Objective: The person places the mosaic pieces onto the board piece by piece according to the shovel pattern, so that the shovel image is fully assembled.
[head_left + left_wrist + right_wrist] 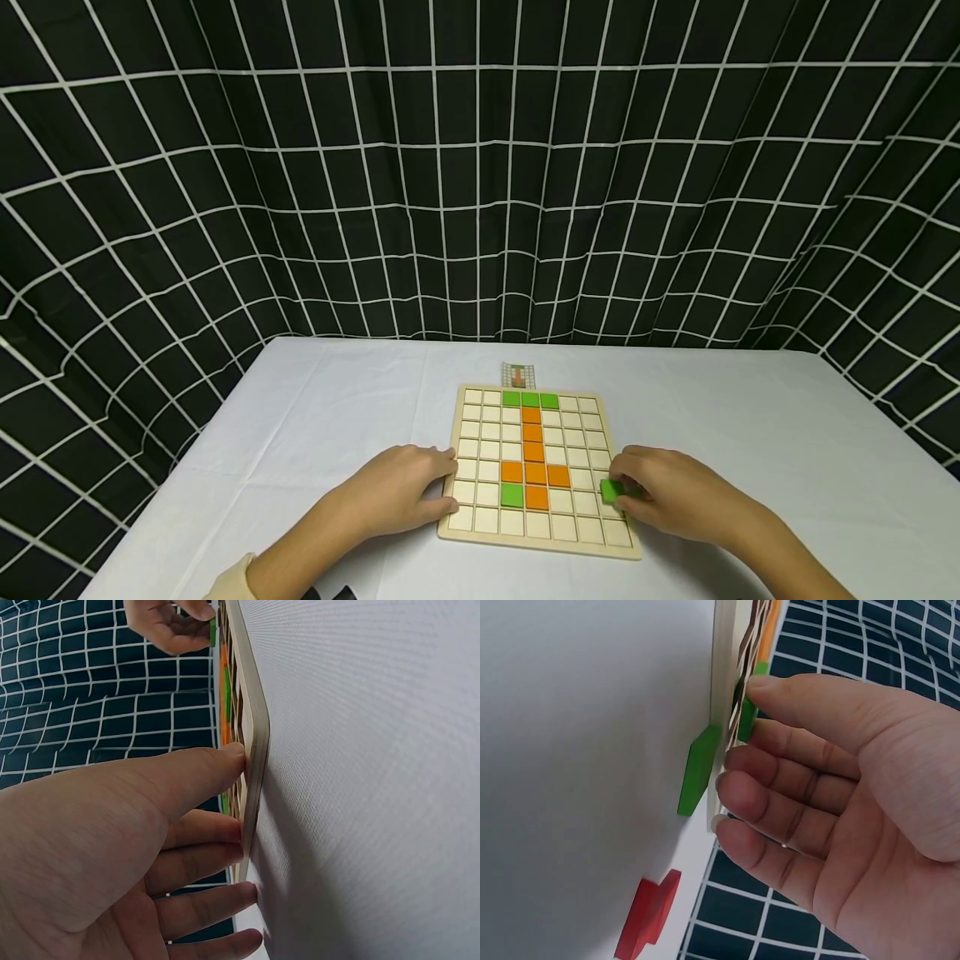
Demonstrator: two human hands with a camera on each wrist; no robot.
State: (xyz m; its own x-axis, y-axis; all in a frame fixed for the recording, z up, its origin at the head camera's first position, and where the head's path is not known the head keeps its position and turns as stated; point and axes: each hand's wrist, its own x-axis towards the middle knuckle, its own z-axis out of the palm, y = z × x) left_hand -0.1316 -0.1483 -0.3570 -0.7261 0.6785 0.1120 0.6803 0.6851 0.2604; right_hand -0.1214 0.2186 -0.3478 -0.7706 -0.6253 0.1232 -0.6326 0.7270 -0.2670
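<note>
A wooden grid board (472,517) lies flat on the white table. Orange tiles (535,472) form a cross-like figure on it, with green tiles (530,399) along the top row and one green tile (512,495) lower down. My left hand (397,492) rests on the board's left edge, its thumb and fingertips touching the rim, fingers extended. At the right edge my right hand (675,496) pinches a green square tile (611,492) between thumb and index finger. The right wrist view shows that pinched tile (748,720) over the grid cells.
Just behind the board lies a small pattern card (518,375). Beside the board's right edge, another green tile (699,772) and red tiles (649,915) lie on the table, hidden behind my right hand in the head view. A black curtain with white grid lines (480,208) surrounds the table.
</note>
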